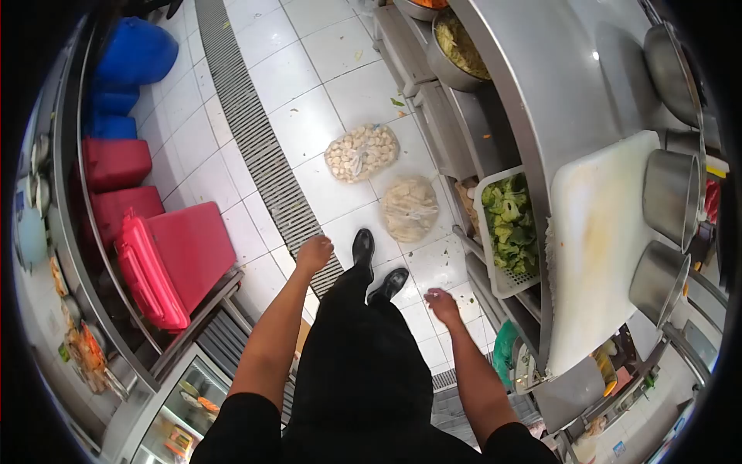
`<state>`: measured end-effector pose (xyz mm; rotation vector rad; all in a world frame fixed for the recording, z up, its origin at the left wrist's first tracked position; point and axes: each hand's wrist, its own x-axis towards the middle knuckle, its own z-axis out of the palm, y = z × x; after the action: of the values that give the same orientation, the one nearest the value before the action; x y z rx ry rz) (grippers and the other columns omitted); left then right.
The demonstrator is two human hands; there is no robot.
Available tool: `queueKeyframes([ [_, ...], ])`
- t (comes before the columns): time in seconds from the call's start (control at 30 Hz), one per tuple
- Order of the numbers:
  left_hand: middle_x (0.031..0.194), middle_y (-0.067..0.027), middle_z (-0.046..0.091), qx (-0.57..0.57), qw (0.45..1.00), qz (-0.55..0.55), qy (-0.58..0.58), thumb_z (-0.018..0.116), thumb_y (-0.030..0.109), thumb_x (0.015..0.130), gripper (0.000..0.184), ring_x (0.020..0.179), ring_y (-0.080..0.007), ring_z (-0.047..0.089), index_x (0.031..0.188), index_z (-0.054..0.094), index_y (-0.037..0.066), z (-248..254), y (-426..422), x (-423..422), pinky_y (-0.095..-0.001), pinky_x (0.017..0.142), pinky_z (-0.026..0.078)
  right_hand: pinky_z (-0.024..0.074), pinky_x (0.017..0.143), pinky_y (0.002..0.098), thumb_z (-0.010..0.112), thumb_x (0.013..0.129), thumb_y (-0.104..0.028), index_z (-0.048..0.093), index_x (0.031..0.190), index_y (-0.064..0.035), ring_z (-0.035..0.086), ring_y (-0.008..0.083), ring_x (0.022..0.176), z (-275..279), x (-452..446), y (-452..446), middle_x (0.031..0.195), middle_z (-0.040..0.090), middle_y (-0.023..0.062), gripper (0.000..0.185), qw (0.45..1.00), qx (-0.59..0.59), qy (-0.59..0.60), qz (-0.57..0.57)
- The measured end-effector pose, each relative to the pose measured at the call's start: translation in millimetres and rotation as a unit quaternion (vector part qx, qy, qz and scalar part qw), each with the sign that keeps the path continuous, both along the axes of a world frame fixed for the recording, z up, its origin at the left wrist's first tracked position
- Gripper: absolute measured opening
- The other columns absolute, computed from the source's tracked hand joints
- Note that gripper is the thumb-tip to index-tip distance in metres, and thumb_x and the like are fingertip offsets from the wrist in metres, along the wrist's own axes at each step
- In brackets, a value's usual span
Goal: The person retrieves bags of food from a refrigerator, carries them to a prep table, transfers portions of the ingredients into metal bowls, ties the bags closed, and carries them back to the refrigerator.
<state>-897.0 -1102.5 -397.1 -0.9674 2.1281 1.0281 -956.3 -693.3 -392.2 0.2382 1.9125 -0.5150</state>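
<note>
My left hand [314,253] hangs over the floor beside the drain grate, its fingers curled together; whether anything is inside is hidden. On the other side of my legs, my right hand [443,306] hangs above the tiles with its fingers bent and a little apart, holding nothing visible. On the floor beyond my black shoes lie a clear bag of small pale pieces [362,153] and a rounder bag of beige pieces [410,208]. Neither hand touches the bags.
A long drain grate [251,116] crosses the tiled floor. Pink bins [189,259] and blue containers [135,50] stand left. At right are a steel counter [533,85], a white cutting board [603,247] and a basket of broccoli [485,232].
</note>
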Motion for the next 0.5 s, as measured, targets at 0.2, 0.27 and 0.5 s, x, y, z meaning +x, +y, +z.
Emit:
queueKeyframes([
  [0.2,0.105,-0.0159,0.065,-0.103,0.924,-0.369,0.007,0.054,0.015,0.085,0.021,0.097,-0.0360,0.065,0.097,0.069,0.007,-66,4,-46,-0.0479,0.083,0.053,0.0501,0.077,0.0291,0.061,0.094,-0.016,0.058,0.124,0.0005,0.066,0.0171,0.084,3,-38,-46,0.091,0.070,0.0087,0.035,0.968,-0.145,0.022,-0.205],
  [0.27,0.105,-0.0156,0.064,-0.096,0.919,-0.382,-0.002,0.055,0.014,0.086,0.022,0.098,-0.0336,0.064,0.102,0.067,0.006,-106,1,-78,-0.0462,0.080,0.054,0.0494,0.077,0.0286,0.060,0.094,-0.017,0.058,0.124,-0.0001,0.066,0.0161,0.084,-5,-34,-47,0.094,0.070,0.0092,0.034,0.976,-0.128,0.015,-0.176],
  [0.5,0.120,-0.0166,0.059,-0.095,0.991,-0.095,0.021,0.058,0.013,0.082,0.042,0.110,-0.0389,0.058,0.122,0.054,0.001,-265,-23,-199,-0.0483,0.086,0.053,0.0474,0.070,0.0286,0.058,0.094,-0.023,0.058,0.121,-0.0038,0.067,0.0150,0.082,-60,24,-20,0.096,0.071,0.0070,0.034,0.969,-0.001,-0.108,-0.223],
])
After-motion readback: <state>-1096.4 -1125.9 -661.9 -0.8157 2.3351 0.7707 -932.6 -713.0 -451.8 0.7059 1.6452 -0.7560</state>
